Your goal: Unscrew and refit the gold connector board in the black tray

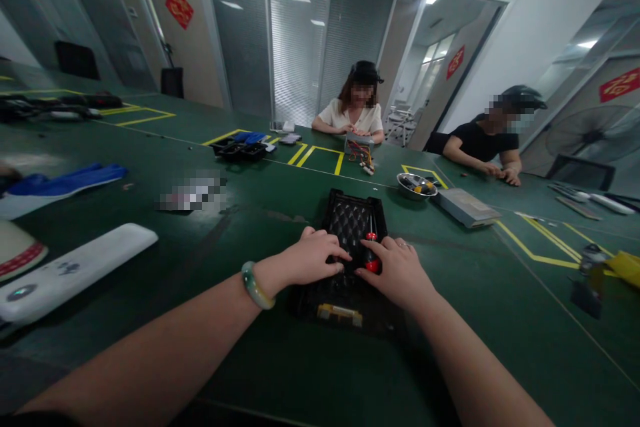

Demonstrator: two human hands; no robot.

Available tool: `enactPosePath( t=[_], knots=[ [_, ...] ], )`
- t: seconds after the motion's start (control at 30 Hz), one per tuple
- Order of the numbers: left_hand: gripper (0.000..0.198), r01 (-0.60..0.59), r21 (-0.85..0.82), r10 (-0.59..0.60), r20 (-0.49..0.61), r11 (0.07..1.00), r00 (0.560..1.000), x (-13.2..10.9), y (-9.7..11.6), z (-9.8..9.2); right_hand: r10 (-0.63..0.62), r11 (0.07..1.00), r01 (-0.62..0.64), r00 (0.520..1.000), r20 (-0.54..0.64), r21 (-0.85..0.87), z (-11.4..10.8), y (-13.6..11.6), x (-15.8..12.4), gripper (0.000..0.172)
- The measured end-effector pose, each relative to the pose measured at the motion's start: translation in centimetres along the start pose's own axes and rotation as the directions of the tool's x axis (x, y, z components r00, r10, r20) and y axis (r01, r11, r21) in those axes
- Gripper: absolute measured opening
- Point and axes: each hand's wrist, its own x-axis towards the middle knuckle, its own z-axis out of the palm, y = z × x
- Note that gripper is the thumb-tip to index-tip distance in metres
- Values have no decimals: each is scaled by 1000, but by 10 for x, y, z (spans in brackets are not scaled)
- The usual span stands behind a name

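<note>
Screwdriver with a red handle [371, 261] lies on a black diamond-quilted panel [353, 221], its thin shaft appearing to point away from the person. That line follows the panel's long axis, which runs straight out from the person across the green worktop [250, 373]. The right hand [395, 271] is the nearer one, coming in from the handle's right side, and its fingers [373, 247] curl over or just against the red grip. Whether they are clamped on it or only touching it, I cannot tell. The left hand [313, 257], with a pale green bangle [257, 285] at the wrist, lies flat on the panel's left part, its fingers [340, 252] slightly apart, their tips just short of the handle. Both hands sit over the middle of the panel, one on either side of the tool. At the panel's near end, a small yellow-and-silver part [340, 314] lies beneath the wrists' line. Past the panel's far end and to the right sits a steel bowl [417, 185] holding small parts, with a flat grey box [465, 207] just beside it.
</note>
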Motion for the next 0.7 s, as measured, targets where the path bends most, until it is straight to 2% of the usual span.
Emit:
enactPosePath(
  t=[0.17, 0.27, 0.37, 0.43, 0.47, 0.57, 0.63, 0.7],
  knots=[
    [15, 7, -15, -7, -2, 1000, 1000, 0, 6, -3, 93, 952, -47, 986, -140, 303, -2, -5, -4, 35],
    [13, 0, -21, 0, -20, 1000, 1000, -2, 8, -3, 271, 814, -83, 929, -250, 575, -5, -6, -6, 24],
    [15, 41, -126, -52, -86, 991, 995, -5, 6, -2, 523, 536, -63, 807, -273, 842, -8, 2, -6, 30],
    [17, 93, -252, -132, -140, 963, 981, -7, 1, -2, 646, 303, -15, 738, -194, 953, -9, 11, -4, 38],
    [17, 120, -312, -179, -167, 942, 970, -8, -2, -2, 681, 189, 8, 720, -137, 982, -9, 15, -2, 39],
    [20, 191, -460, -337, -259, 867, 905, -7, -11, 1, 709, -98, 47, 704, 36, 994, -7, 25, 2, 35],
    [25, 224, -582, -458, -293, 782, 839, -5, -14, 5, 702, -232, 67, 702, 120, 970, -3, 27, 3, 34],
    [33, 232, -734, -575, -255, 638, 777, -4, -12, 12, 693, -329, 88, 699, 177, 940, 2, 26, 3, 33]
  ],
)
